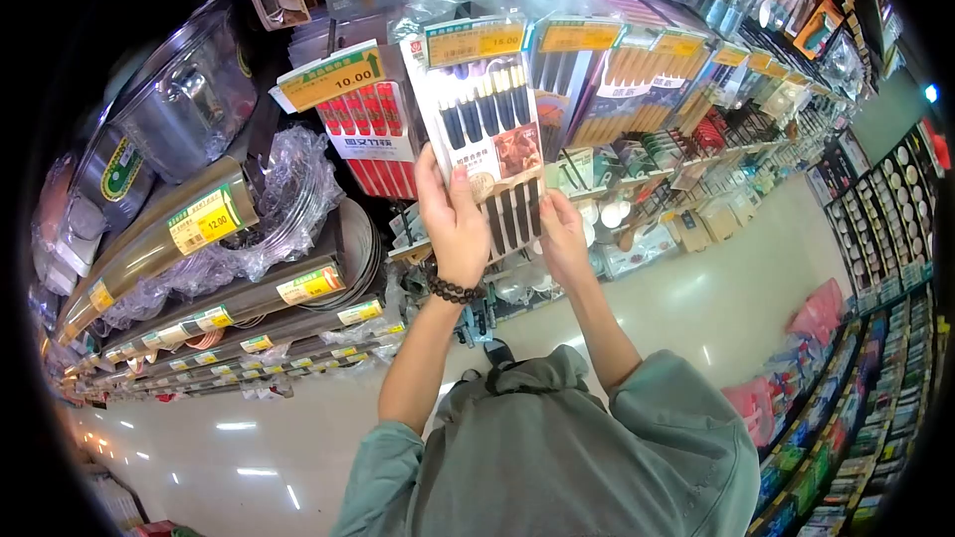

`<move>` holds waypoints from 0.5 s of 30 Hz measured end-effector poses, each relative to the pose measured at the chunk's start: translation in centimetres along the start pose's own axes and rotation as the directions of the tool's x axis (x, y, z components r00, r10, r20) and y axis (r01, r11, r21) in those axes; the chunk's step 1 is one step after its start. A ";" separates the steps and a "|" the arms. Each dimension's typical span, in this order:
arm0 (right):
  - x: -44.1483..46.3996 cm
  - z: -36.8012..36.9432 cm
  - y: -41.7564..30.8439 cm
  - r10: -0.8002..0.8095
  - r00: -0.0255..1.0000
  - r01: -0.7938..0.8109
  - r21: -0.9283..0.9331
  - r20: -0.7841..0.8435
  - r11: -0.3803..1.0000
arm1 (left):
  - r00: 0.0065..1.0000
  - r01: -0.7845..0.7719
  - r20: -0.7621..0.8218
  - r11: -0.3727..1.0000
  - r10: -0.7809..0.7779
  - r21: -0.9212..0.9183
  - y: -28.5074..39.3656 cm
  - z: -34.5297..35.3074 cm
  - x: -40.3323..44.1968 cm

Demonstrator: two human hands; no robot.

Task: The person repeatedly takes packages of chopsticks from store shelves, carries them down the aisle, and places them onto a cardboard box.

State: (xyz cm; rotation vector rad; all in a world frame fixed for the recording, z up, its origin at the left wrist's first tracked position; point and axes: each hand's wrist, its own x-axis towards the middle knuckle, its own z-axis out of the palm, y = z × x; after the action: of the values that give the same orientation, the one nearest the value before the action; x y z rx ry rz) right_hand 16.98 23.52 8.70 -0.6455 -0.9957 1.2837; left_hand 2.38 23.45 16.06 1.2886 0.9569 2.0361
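Note:
A package of black chopsticks (pixel 492 154) with gold-toned upper ends hangs upright at the shelf front, its top behind a yellow price tag (pixel 476 42). My left hand (pixel 455 224) is closed on the left edge of the package, thumb over the front, with a dark beaded bracelet at the wrist. At the lower right edge, my right hand (pixel 564 236) pinches the same package. Just left hangs a pack of red chopsticks (pixel 368 134) under a tag (pixel 333 77) reading 10.00. Wooden chopstick packs (pixel 637 75) hang to the right.
Metal pots (pixel 184 89) and plastic-wrapped goods (pixel 229 249) fill the shelves on the left. More hanging kitchenware lines the rack at upper right. Pale glossy floor (pixel 686 298) lies below, with another stocked shelf (pixel 875 408) on the far right.

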 end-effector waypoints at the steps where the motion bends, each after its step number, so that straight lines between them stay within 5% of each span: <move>1: -0.5 -0.1 -0.4 0.021 1.000 -0.021 -0.006 -0.001 1.000 | 1.000 0.012 0.010 0.999 -0.011 -0.041 0.5 -0.1 -0.3; 11: -6.2 -3.3 -3.3 0.144 0.986 -0.115 -0.276 0.086 0.954 | 0.970 0.218 0.134 0.971 -0.204 -0.095 2.1 -1.3 -4.5; 15: -8.6 -4.5 -6.3 0.096 0.995 -0.095 -0.117 0.005 0.989 | 0.914 0.359 0.228 0.931 -0.336 -0.066 2.1 -1.6 -9.3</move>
State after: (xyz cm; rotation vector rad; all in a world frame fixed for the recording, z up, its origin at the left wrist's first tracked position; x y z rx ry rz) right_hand 24.03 14.45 9.97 -0.7849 -1.0651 1.3208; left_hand 4.41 14.76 12.27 1.1570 0.8915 1.6173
